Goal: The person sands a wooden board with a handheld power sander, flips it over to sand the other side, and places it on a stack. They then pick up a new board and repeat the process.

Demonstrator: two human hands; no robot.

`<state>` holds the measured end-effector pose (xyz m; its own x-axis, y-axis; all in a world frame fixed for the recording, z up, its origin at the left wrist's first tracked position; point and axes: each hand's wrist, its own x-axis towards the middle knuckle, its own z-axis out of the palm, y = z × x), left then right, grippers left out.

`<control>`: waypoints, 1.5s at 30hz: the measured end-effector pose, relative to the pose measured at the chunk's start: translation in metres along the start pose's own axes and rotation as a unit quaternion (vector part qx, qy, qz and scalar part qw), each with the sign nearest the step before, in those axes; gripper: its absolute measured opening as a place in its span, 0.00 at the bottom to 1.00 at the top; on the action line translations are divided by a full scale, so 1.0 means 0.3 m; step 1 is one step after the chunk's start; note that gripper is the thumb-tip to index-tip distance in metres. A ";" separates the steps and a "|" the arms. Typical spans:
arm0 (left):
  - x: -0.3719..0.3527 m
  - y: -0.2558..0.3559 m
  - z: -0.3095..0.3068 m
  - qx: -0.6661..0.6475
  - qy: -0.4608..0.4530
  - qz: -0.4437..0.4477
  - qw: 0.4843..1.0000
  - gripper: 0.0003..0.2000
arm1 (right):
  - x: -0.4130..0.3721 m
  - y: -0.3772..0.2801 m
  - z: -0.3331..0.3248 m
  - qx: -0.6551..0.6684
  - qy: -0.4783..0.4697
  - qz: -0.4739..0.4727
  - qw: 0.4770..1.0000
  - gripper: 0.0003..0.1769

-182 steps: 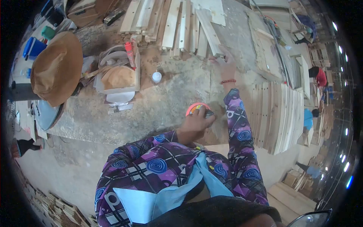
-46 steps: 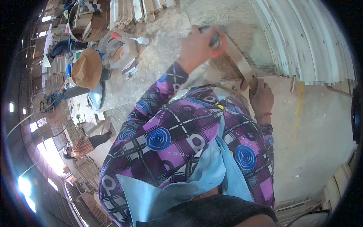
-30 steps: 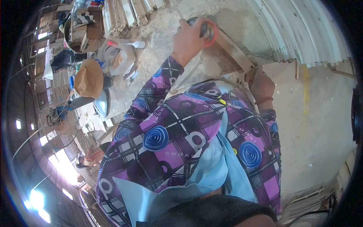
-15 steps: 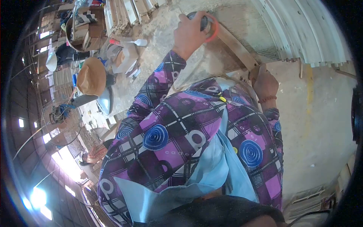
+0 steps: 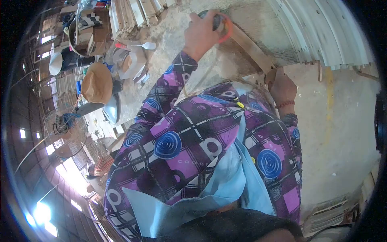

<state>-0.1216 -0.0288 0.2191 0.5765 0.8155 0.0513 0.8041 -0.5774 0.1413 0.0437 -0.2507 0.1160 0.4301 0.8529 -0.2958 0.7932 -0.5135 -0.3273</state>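
Observation:
My left hand (image 5: 199,34) is closed around a round, dark-centred thing with an orange-red rim (image 5: 225,29); blur hides its exact kind. It sits at the far end of a long, flat wooden strip (image 5: 252,47), which slants down to my right hand (image 5: 282,86). The fingers of my right hand are bent round the strip's near end, close to my body; part of the grip is hidden. The strip lies over a worn, stained work surface (image 5: 169,36).
Pale slats (image 5: 133,12) lie at the upper left, and long whitish profiled boards (image 5: 322,32) at the upper right. A white-bladed scraper-like tool with a red handle (image 5: 122,46) rests near cut scraps (image 5: 137,60). A tan hat (image 5: 97,83) and a fan (image 5: 64,129) are on the left.
My left hand and the red-rimmed thing have shifted very slightly up and left in view. My right hand stays at the strip's near end.

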 end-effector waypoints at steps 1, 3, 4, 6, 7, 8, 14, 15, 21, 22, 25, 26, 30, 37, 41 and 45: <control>0.001 -0.013 -0.003 0.009 0.013 0.002 1.000 0.24 | -0.001 -0.009 -0.004 0.004 0.000 0.001 1.000 0.26; -0.033 -0.006 -0.009 0.007 -0.013 0.002 1.000 0.28 | 0.000 -0.010 -0.007 0.008 -0.011 0.009 1.000 0.27; -0.055 0.001 -0.010 0.001 -0.027 0.008 1.000 0.28 | 0.003 -0.012 -0.008 0.010 -0.017 0.012 1.000 0.27; -0.076 0.015 -0.009 -0.014 -0.045 0.015 0.999 0.29 | -0.003 -0.007 -0.005 0.018 0.015 -0.006 1.000 0.24; -0.082 0.024 -0.007 -0.023 -0.052 0.017 0.998 0.29 | -0.007 0.000 -0.003 0.021 0.030 -0.014 0.999 0.23; -0.087 0.027 -0.003 -0.032 -0.057 0.019 0.998 0.30 | -0.006 0.005 0.006 0.018 0.026 -0.014 0.999 0.22; -0.017 -0.008 -0.009 -0.005 -0.042 0.010 0.999 0.30 | 0.011 -0.001 -0.001 0.002 -0.005 0.000 1.000 0.23; -0.019 -0.009 -0.009 -0.007 -0.048 0.013 0.999 0.30 | 0.017 0.003 0.014 -0.006 -0.011 0.011 1.000 0.25; 0.012 -0.020 0.027 -0.010 -0.029 0.031 0.999 0.29 | 0.021 0.011 0.023 0.002 -0.003 0.007 1.000 0.30; 0.015 -0.012 0.016 -0.008 -0.028 0.023 0.999 0.29 | 0.016 0.004 0.016 0.005 0.001 0.005 1.000 0.30; -0.001 0.005 0.009 -0.012 -0.035 0.025 0.999 0.26 | 0.010 -0.009 -0.007 0.007 0.004 -0.007 1.000 0.20; -0.009 0.006 0.011 -0.015 -0.040 0.030 0.999 0.25 | 0.014 -0.010 -0.004 0.007 0.008 -0.004 1.000 0.20; -0.008 0.015 0.030 -0.025 -0.038 0.032 0.998 0.25 | 0.018 0.000 0.016 0.007 0.015 -0.006 1.000 0.20; -0.101 0.057 -0.007 -0.054 -0.070 0.044 0.995 0.25 | 0.030 -0.003 0.039 0.004 0.021 -0.001 1.000 0.20; -0.218 0.115 -0.097 -0.101 -0.168 0.068 0.978 0.29 | 0.012 0.027 0.058 0.027 0.166 -0.036 0.985 0.20; -0.272 0.086 -0.138 -0.156 -0.117 0.052 0.979 0.29 | -0.021 0.048 0.013 0.016 0.326 -0.120 0.938 0.17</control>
<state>-0.1540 -0.1085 0.2595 0.6991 0.7010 -0.1412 0.6776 -0.5862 0.4441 0.0508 -0.2638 0.1097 0.4213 0.8148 0.3982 0.8920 -0.2932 -0.3439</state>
